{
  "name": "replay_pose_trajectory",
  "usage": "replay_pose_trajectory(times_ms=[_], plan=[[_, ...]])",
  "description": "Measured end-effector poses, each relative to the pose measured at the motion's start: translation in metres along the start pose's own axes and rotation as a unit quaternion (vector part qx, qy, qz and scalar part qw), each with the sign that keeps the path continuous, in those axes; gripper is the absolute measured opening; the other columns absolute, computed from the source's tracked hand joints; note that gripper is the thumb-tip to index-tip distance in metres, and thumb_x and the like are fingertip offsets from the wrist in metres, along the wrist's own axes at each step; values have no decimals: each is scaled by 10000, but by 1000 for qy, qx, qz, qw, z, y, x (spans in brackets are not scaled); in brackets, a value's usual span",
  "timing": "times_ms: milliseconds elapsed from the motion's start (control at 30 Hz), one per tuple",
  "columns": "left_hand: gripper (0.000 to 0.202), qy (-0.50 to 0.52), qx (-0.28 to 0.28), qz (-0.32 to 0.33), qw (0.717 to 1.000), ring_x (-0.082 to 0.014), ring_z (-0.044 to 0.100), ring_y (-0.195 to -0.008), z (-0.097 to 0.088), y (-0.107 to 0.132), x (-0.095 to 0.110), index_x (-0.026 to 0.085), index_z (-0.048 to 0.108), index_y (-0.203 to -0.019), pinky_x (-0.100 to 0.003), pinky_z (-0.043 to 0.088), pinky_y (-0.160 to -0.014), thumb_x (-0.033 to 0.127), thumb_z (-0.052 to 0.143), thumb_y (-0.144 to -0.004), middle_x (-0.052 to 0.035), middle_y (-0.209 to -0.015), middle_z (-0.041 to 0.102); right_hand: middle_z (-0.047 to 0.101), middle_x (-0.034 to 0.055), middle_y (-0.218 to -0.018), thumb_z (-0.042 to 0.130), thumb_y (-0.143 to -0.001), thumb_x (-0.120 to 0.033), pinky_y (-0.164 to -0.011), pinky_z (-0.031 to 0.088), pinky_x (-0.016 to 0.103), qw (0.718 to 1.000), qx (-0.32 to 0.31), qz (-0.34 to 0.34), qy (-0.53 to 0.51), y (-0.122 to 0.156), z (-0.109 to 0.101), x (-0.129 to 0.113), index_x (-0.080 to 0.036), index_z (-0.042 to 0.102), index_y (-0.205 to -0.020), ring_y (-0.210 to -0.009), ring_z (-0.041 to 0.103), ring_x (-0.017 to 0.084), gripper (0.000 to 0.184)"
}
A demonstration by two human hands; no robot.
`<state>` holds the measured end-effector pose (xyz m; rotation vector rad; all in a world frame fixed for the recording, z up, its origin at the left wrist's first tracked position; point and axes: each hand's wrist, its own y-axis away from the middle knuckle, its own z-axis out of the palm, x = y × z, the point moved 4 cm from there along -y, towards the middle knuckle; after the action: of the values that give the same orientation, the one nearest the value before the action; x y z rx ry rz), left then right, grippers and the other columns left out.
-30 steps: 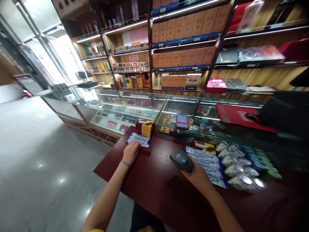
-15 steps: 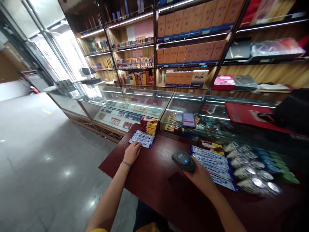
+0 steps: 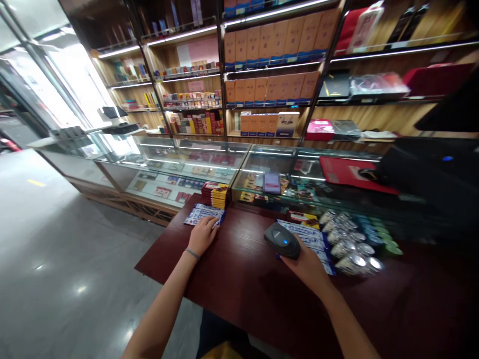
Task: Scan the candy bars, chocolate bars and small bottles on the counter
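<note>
My right hand (image 3: pixel 306 269) grips a black handheld scanner (image 3: pixel 281 240), whose small blue light is lit. It hovers just over a row of blue-and-white packets (image 3: pixel 306 238), partly hiding them. My left hand (image 3: pixel 202 237) rests on the dark red wooden table (image 3: pixel 239 279), with its fingertips on the near edge of several blue-and-white packets (image 3: pixel 204 214). Just beyond those packets stands a stack of red-and-yellow packets (image 3: pixel 215 195). Round silver foil packs (image 3: pixel 344 248) lie to the right of the row.
Behind the table runs a glass display counter (image 3: pixel 187 167), with lit wooden shelves of boxes (image 3: pixel 269 50) beyond it. A black bag (image 3: pixel 422 169) sits at the right on a red mat (image 3: pixel 346 174). A polished floor (image 3: pixel 56 249) spreads to the left.
The view has turned right, so the shelves, counter and table sit further left in the frame. Both hands stay on the table, and the scanner stays in my right hand.
</note>
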<state>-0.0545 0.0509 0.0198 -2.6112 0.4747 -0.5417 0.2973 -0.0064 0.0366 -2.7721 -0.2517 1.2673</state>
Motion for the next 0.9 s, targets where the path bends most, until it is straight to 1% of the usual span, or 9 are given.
replay_pose_trajectory(times_ms=[100, 233, 333, 433, 533, 600, 700, 800, 900], plan=[[317, 41, -1, 23, 999, -244, 596, -1166, 13, -11, 36, 230, 630, -1259, -404, 486, -1035, 290, 518, -969, -98, -1238, 640, 764, 87, -1013, 625, -803, -359, -844, 540, 378, 1000, 20, 7, -18, 13, -18, 14, -224, 555, -1236, -1010, 719, 297, 459], [327, 91, -6, 56, 994, -249, 562, -1227, 39, -22, 87, 230, 623, -1270, -428, 463, -1080, 293, 510, -970, -105, -1304, 601, 761, 95, -1044, 641, -781, -326, -884, 538, 401, 997, 55, 43, -25, 34, -42, 37, -220, 541, -1238, -1040, 711, 296, 480], [325, 122, -18, 78, 989, -252, 559, -1231, 60, -31, 123, 234, 627, -1266, -432, 469, -1077, 272, 506, -966, -109, -1304, 598, 762, 98, -1038, 640, -770, -301, -904, 536, 422, 994, 85, 64, -18, 51, -60, 52, -230, 548, -1221, -1062, 705, 305, 466], [331, 141, -32, 107, 984, -251, 551, -1240, 80, -43, 159, 228, 622, -1273, -428, 469, -1079, 249, 493, -969, -110, -1308, 596, 759, 108, -1059, 638, -759, -312, -897, 543, 434, 988, 126, 89, -8, 67, -75, 64, -229, 534, -1271, -1065, 706, 315, 529], [322, 142, -49, 135, 979, -249, 551, -1235, 101, -54, 190, 215, 626, -1263, -422, 469, -1073, 236, 481, -976, -116, -1306, 599, 760, 110, -1058, 641, -756, -321, -897, 545, 440, 984, 143, 107, 1, 80, -88, 74, -233, 521, -1309, -1071, 705, 322, 572], [324, 136, -64, 150, 977, -247, 557, -1220, 114, -59, 207, 218, 625, -1265, -421, 468, -1068, 225, 489, -972, -114, -1303, 603, 762, 102, -1047, 637, -765, -309, -914, 540, 433, 983, 147, 110, 1, 87, -95, 78, -239, 522, -1310, -1088, 700, 316, 561], [345, 124, -77, 166, 975, -242, 557, -1211, 131, -67, 224, 221, 611, -1288, -419, 462, -1064, 199, 489, -966, -115, -1305, 604, 766, 96, -1013, 636, -782, -297, -925, 538, 416, 983, 143, 113, 1, 93, -105, 82, -237, 521, -1305, -1095, 701, 310, 539], [353, 111, -82, 178, 974, -248, 558, -1201, 142, -75, 235, 204, 606, -1295, -428, 464, -1050, 181, 471, -970, -131, -1302, 611, 769, 86, -988, 636, -789, -298, -904, 549, 400, 983, 144, 114, 3, 96, -112, 83, -244, 525, -1301, -1084, 708, 309, 527], [377, 99, -89, 190, 973, -251, 561, -1188, 148, -83, 244, 196, 600, -1308, -431, 456, -1042, 149, 469, -958, -137, -1287, 625, 770, 89, -1003, 627, -795, -304, -878, 561, 382, 984, 143, 105, 4, 96, -114, 83, -247, 526, -1303, -1073, 713, 303, 522]])
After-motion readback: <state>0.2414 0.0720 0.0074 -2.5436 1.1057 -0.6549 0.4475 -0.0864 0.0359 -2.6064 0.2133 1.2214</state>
